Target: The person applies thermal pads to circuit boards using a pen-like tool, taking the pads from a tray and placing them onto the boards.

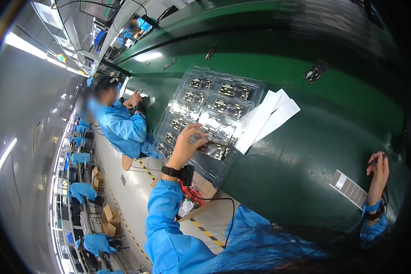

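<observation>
A clear plastic tray (194,71) with rows of dark circuit boards lies on the green bench. Over its near part, my left hand (186,145) curls thumb and index finger at the edge of a circuit board (217,150). That board sits at the tray's near right side; glare hides part of the contact. At the far right, my right hand (377,178) grips a dark, slender, pen-like tool (380,158). Beside that hand lies a pale sheet with grey-brown rectangular labels (349,187). Both wrists wear dark bands.
White paper strips (265,119) overlap the tray's right edge. Loose boards, including one dark board (316,71), lie on the green strip behind. A co-worker in blue (123,123) sits at left. Below the bench stands an open cardboard box (201,187). A black cable (233,214) hangs near my left arm.
</observation>
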Demonstrator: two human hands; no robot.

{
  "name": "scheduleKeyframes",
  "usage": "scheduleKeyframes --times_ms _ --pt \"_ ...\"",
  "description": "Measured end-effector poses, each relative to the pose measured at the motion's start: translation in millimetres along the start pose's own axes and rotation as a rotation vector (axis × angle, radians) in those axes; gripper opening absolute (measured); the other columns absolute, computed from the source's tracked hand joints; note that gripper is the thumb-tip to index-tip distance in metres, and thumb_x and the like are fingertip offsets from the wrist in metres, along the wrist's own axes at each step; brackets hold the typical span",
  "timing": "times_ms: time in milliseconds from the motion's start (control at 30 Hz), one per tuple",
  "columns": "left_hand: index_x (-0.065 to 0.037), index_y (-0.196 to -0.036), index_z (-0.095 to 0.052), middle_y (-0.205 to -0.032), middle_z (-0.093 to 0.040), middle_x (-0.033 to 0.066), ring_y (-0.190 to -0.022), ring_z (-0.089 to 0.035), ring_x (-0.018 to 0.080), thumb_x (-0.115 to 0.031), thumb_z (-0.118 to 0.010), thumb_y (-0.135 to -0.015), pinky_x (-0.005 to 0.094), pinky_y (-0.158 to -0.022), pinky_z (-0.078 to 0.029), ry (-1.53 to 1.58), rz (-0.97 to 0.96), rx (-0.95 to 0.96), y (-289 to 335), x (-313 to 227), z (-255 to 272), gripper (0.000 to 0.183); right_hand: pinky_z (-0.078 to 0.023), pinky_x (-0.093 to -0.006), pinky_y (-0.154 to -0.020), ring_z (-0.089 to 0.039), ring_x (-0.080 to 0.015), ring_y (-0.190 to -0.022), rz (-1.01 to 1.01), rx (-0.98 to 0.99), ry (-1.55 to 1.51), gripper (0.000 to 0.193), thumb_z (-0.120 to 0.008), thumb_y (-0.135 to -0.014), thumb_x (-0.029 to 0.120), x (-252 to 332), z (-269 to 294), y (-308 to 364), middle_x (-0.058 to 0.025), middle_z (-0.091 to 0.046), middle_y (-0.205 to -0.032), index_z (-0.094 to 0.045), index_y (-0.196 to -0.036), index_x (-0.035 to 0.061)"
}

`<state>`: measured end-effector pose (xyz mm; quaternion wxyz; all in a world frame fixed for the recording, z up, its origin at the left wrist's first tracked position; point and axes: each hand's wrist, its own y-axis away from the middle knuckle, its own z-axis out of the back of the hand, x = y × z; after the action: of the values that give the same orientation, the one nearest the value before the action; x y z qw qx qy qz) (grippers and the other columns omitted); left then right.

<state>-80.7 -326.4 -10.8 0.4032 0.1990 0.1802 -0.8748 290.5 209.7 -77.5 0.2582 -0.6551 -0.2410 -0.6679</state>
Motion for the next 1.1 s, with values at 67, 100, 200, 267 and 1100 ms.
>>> scheduleKeyframes --times_ms 67,100,200,267,1100 --pt "0.000 -0.104 -0.068 -0.109 -0.072 0.0098 -0.106 -0.068 0.0245 -0.004 -0.076 -0.086 0.0353 -0.096 -0.051 0.229 0.146 0.043 -5.6 1.7 11.2 0.020 -0.041 -0.0207 -0.061 -0.052 -0.0053 -0.070 -0.018 0.011 -0.009 0.025 -0.044 -0.111 0.026 2.1 -2.6 2.5 -0.0034 -0.057 -0.096 -0.056 -0.115 0.0040" --pt "0.001 -0.105 -0.066 -0.110 -0.073 0.0082 -0.104 -0.068 0.0200 -0.006 -0.075 -0.090 0.0331 -0.094 -0.052 0.456 0.279 0.086 -7.0 4.0 18.5 0.019 -0.040 -0.0207 -0.063 -0.052 -0.0056 -0.071 -0.033 0.009 -0.022 0.026 -0.044 -0.111 0.027 2.7 -4.6 2.9 -0.0034 -0.057 -0.096 -0.056 -0.115 0.0045" --pt "0.001 -0.119 -0.064 -0.091 -0.065 -0.0006 -0.084 -0.061 0.0075 -0.007 -0.073 -0.094 0.0250 -0.074 -0.050 0.456 0.372 0.250 -12.6 5.6 42.3 0.028 -0.040 -0.0209 -0.064 -0.052 -0.0061 -0.072 -0.041 0.040 -0.015 0.026 -0.044 -0.111 0.027 2.6 0.9 3.6 -0.0041 -0.057 -0.097 -0.056 -0.116 0.0038" --pt "-0.001 -0.121 -0.065 -0.087 -0.063 -0.0012 -0.082 -0.059 0.0070 -0.008 -0.074 -0.093 0.0252 -0.073 -0.049 0.381 0.415 0.373 -15.9 -14.1 48.9 0.030 -0.040 -0.0214 -0.064 -0.052 -0.0057 -0.072 -0.025 0.026 0.011 0.027 -0.044 -0.111 0.026 5.7 -2.6 10.7 -0.0046 -0.057 -0.097 -0.056 -0.114 0.0029" --pt "0.001 -0.115 -0.064 -0.106 -0.070 0.0156 -0.099 -0.066 0.0307 -0.026 -0.087 -0.078 0.0398 -0.088 -0.052 0.000 -0.652 0.451 -139.7 -90.9 -8.1 0.051 -0.054 -0.0260 -0.062 -0.065 -0.0092 -0.070 -0.055 0.132 0.005 0.040 -0.057 -0.105 0.043 57.3 -30.3 69.2 -0.0022 -0.066 -0.082 -0.062 -0.099 0.0041"
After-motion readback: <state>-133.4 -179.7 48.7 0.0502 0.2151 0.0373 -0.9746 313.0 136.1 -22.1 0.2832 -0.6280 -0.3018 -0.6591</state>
